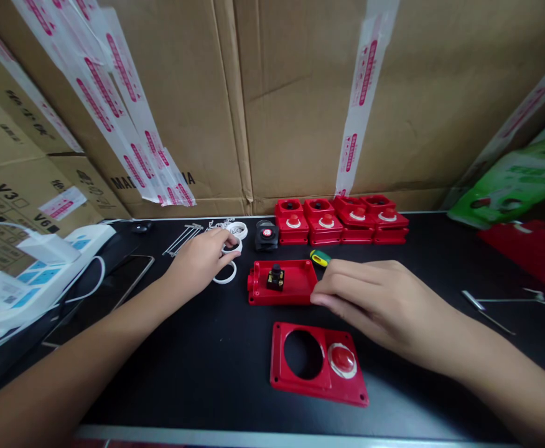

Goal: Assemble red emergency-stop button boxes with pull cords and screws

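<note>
My left hand (202, 252) is at the back left among white rings (226, 273), its thumb and fingers closed on one of them. At the right end of an open red box (282, 298), my right hand (370, 295) has its curled fingers on the corner, hiding it. Inside the box stands a small black switch block (275, 278) with brassy terminals. A red cover plate (300, 387) lies flat in front, with a large round hole and a red dome (342, 358) ringed in white. Behind the box sits a black square part (266, 235) with a red centre.
Several red boxes (325, 231) line the cardboard (295, 124) at the back. A green and yellow screwdriver (320, 258) lies behind my right hand. Long metal screws (183, 239), a phone (109, 295) and a white power strip (43, 274) are left; a green bag (515, 180) is right.
</note>
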Available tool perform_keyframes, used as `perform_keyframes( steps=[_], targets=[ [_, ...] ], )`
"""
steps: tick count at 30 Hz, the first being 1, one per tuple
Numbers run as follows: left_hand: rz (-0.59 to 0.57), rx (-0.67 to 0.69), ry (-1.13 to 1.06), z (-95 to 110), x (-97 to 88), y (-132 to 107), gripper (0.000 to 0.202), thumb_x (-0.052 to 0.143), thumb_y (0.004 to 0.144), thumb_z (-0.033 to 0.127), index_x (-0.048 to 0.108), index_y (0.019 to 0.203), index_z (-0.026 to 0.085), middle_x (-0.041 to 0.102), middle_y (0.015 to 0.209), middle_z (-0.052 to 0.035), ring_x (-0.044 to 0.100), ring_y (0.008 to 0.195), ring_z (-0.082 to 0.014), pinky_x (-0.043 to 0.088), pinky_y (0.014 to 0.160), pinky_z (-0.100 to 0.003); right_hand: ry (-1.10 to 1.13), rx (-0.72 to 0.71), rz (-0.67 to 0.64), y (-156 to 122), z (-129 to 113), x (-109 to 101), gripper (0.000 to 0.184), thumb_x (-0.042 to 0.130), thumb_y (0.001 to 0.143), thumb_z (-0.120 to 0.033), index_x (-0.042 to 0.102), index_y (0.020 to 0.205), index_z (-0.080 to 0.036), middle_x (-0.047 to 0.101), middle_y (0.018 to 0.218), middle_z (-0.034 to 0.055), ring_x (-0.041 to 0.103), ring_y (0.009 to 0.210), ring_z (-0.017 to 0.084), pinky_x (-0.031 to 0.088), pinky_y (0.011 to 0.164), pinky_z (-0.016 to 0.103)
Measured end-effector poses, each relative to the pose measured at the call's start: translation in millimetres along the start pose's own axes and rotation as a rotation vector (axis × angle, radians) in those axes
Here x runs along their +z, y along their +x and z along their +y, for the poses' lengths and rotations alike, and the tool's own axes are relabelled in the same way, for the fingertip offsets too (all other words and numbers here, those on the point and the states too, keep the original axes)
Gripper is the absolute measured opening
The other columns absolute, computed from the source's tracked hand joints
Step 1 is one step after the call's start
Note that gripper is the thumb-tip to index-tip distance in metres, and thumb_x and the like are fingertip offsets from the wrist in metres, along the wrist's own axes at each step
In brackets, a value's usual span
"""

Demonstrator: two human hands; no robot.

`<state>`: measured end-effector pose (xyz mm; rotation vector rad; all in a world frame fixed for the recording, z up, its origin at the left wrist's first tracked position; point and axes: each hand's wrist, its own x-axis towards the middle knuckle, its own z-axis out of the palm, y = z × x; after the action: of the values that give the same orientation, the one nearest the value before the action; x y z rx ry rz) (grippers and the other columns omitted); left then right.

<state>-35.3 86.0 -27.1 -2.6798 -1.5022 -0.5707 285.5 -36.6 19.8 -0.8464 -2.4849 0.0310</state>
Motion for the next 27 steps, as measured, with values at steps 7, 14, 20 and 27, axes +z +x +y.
perform_keyframes(
  steps=[7, 14, 20, 27],
  targets=[
    [0.033, 0.007, -0.002, 7, -7.5, -2, 0.012, 0.07, 0.099, 0.031, 0.067, 0.106, 0.021, 0.075, 0.102, -0.0046, 0.072, 0.084, -0.0233, 0.052, 0.075, -0.034, -0.069, 0.089, -0.006, -3, 9, -5, 0.028, 0.045, 0.106, -0.009, 0.068, 0.117, -0.019, 0.075, 0.105, 0.0088, 0.073, 0.082, 0.017, 0.054, 0.07, 0.026],
    [0.147, 0.096, -0.028, 29, -19.9, -10, 0.026, 0.053, 0.092, 0.005, 0.067, 0.108, 0.02, 0.072, 0.105, -0.0054, 0.07, 0.092, -0.0219, 0.054, 0.086, -0.034, -0.089, 0.225, 0.061, -5, 18, -10, 0.021, 0.047, 0.107, -0.016, 0.066, 0.116, -0.018, 0.074, 0.105, 0.0078, 0.072, 0.087, 0.019, 0.054, 0.075, 0.031],
    [0.289, 0.277, -0.111, 39, -20.0, -15, 0.029, 0.048, 0.094, 0.001, 0.067, 0.106, 0.019, 0.073, 0.105, -0.0047, 0.071, 0.099, -0.0199, 0.055, 0.092, -0.032, -0.135, 0.348, 0.026, -4, 20, -13, 0.024, 0.046, 0.104, -0.019, 0.07, 0.106, -0.019, 0.077, 0.102, 0.0072, 0.074, 0.085, 0.021, 0.052, 0.073, 0.032],
    [0.454, 0.469, -0.214, 58, -30.6, -26, 0.02, 0.06, 0.097, 0.003, 0.067, 0.093, 0.021, 0.079, 0.094, -0.0014, 0.075, 0.089, -0.0183, 0.055, 0.084, -0.034, -0.35, 0.623, -0.24, -7, 43, -14, 0.03, 0.046, 0.107, -0.037, 0.073, 0.107, -0.022, 0.078, 0.108, 0.0076, 0.075, 0.088, 0.028, 0.05, 0.069, 0.037]
  ],
)
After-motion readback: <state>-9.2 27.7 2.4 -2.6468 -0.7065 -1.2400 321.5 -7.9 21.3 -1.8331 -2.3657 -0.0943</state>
